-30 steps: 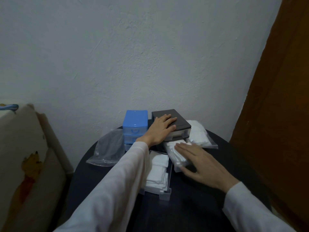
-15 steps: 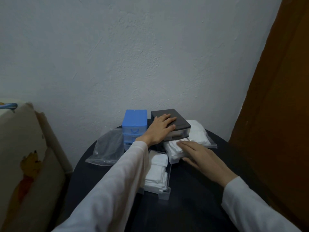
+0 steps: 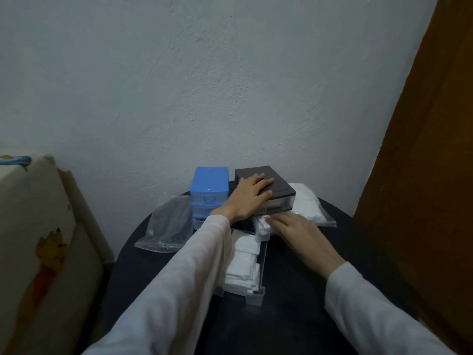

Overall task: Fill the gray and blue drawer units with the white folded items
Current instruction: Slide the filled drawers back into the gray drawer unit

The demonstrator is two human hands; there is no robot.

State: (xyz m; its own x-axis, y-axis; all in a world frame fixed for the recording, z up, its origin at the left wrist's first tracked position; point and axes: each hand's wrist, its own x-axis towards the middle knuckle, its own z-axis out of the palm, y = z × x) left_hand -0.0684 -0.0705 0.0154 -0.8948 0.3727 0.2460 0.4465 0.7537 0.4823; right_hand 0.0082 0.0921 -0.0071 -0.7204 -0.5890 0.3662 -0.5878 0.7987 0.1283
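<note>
Because the gray drawer unit (image 3: 266, 187) is light plastic and could slide on the counter (image 3: 294, 303), the left hand (image 3: 249, 197) lies flat on its top. The right hand (image 3: 298, 228), fingers straight, pushes a full drawer (image 3: 261, 226) into its bottom slot. The white folded items (image 3: 244, 262) look soft and squashy, so push the stiff drawer front.

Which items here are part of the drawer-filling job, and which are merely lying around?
In the job: gray drawer unit; blue plastic drawer unit; clear drawer of white folded items; drawer being pushed in; left hand; right hand.

Lying about: empty clear plastic bag; cartoon-print cushion.
</note>
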